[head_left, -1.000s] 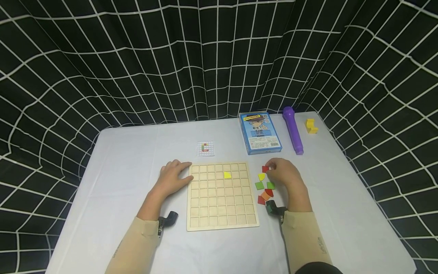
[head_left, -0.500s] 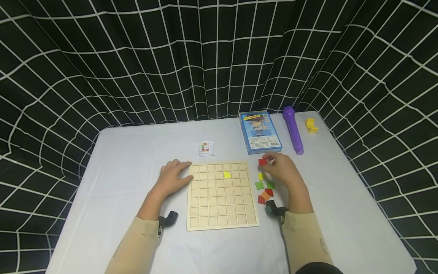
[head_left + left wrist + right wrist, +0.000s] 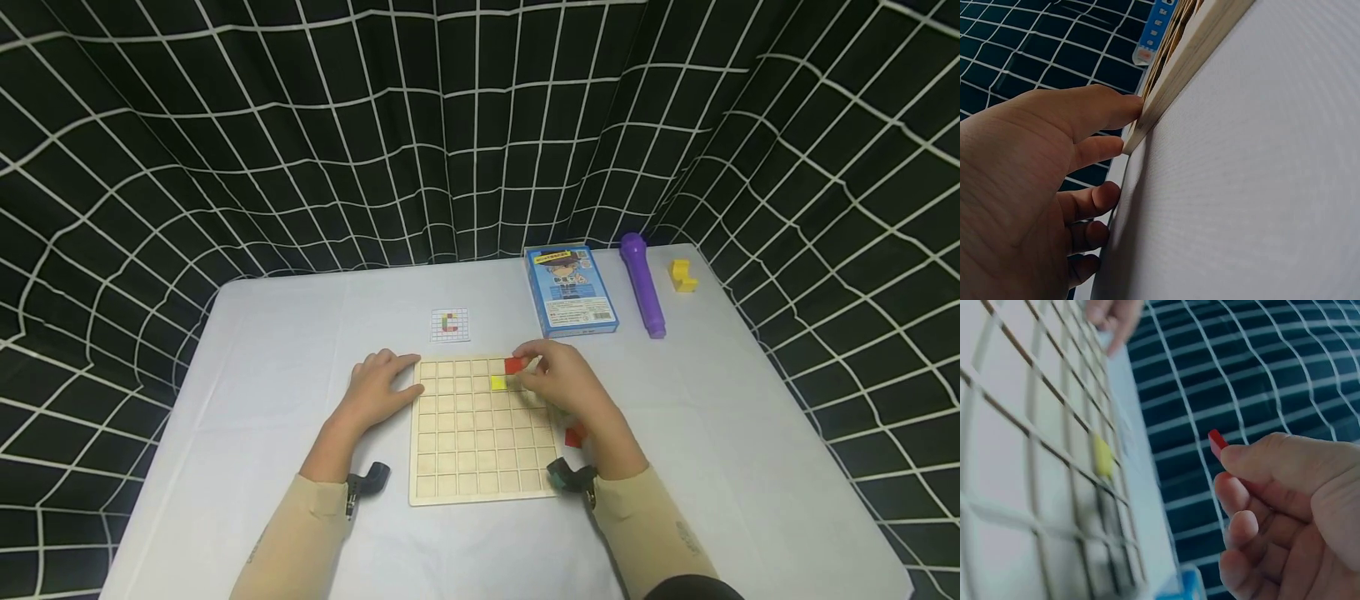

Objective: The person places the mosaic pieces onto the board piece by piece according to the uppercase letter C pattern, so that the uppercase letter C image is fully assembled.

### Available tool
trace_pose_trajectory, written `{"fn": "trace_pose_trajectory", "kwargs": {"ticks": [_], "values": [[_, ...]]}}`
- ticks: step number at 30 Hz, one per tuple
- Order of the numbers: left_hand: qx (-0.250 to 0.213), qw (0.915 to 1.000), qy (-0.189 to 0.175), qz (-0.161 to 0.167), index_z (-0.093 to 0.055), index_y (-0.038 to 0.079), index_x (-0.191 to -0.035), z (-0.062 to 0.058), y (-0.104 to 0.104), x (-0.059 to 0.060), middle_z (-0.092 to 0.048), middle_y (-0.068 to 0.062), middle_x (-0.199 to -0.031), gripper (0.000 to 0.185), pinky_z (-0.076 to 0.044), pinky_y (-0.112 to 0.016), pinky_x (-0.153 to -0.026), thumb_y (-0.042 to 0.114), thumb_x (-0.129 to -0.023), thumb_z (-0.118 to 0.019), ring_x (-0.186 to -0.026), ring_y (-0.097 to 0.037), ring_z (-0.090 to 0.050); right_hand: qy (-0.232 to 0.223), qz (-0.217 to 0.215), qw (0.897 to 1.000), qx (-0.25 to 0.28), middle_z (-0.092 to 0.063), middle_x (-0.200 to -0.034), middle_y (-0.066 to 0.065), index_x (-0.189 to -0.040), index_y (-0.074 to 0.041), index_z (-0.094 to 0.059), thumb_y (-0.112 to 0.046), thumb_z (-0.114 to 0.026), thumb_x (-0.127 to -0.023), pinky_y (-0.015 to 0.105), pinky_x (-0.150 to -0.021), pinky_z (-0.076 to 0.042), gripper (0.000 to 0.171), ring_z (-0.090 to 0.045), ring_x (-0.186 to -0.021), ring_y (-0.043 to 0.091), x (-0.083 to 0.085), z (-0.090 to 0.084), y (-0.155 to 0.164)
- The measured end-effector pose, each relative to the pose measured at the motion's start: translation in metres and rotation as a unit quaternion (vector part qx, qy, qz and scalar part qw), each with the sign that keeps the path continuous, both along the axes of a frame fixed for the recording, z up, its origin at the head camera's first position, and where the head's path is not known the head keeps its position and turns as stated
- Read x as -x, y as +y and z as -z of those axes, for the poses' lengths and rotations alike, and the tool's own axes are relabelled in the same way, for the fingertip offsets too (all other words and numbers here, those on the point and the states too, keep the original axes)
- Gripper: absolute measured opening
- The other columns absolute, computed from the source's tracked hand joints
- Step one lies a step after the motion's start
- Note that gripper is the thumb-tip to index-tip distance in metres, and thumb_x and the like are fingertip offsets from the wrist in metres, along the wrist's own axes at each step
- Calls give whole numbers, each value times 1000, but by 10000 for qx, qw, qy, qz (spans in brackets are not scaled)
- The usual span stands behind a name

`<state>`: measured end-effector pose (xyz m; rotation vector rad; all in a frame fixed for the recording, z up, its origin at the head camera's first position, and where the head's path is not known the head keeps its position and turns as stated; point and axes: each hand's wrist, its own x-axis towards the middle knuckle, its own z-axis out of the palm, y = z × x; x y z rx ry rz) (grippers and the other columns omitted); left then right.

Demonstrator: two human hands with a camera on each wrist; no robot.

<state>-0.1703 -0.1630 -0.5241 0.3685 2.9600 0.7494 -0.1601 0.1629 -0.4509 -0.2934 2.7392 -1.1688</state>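
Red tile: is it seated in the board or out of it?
Out: the right hand pinches the red tile above the wooden board, clear of the grid in the right wrist view.

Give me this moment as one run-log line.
right hand: pinches red tile over wooden grid board | yellow tile: seated in board | left hand: rests at board's left edge

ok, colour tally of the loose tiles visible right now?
Red: 2, one red tile pinched in the right hand over the wooden grid board, one red tile on the table beside the wrist.
Yellow: 1, the yellow tile lying on the board.
Total: 3. Any others are hidden behind the hand.
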Motion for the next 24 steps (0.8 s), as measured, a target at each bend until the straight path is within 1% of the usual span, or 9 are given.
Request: {"fn": "trace_pose_trajectory", "kwargs": {"ticks": [2,4,6,9,14,18,24], "values": [[3,10000,-18,-10,-63,16,-142,0,0,0,-54,-1,-98,60,-34,-39,-82,46,-91,-74,-89,-21,-45,54,-58,9999,-88,-68,-101,0,-116,-11,-74,-14,-77,-86,35,-60,-47,30,-55,-73,19,-1,4,-10],[8,10000,-28,-22,-63,16,-142,0,0,0,-54,-1,-98,60,-34,-39,-82,46,-91,-75,-89,-21,-45,227,-131,9993,-257,-67,-103,-1,-114,-12,-75,-14,-79,-84,36,-66,-49,29,-57,-76,19,-1,8,-20],[8,10000,-36,-34,-63,16,-142,-1,1,0,-54,-1,-98,60,-34,-39,-82,46,-91,-75,-89,-21,-45,400,-182,9981,-428,-66,-105,0,-111,-11,-76,-11,-79,-82,38,-73,-51,30,-59,-83,19,-1,13,-28],[0,10000,-43,-51,-63,16,-142,-1,1,0,-55,-1,-99,60,-35,-40,-83,46,-91,-75,-89,-21,-45,568,-265,9958,-673,-64,-103,1,-108,-10,-77,-9,-81,-79,39,-80,-52,29,-60,-89,20,-1,19,-38],[-3,10000,-58,-55,-63,16,-142,-1,1,0,-55,-1,-99,60,-35,-40,-84,46,-91,-75,-89,-21,-45,467,-254,9951,-831,-60,-94,-1,-107,-9,-77,-10,-82,-80,36,-76,-49,27,-56,-83,19,0,33,-48],[-2,10000,-47,-44,-63,16,-142,-1,1,0,-55,-1,-99,60,-35,-40,-83,46,-91,-75,-89,-21,-45,407,-190,9952,-871,-60,-94,-1,-108,-10,-77,-11,-81,-81,35,-74,-48,27,-55,-80,18,1,42,-51],[35,10000,-30,-28,-63,16,-142,0,1,0,-55,-1,-100,60,-36,-41,-85,46,-91,-74,-90,-21,-46,380,-152,9942,-995,-61,-93,0,-110,-10,-78,-12,-79,-83,35,-73,-46,27,-54,-79,19,2,45,-51]]}}
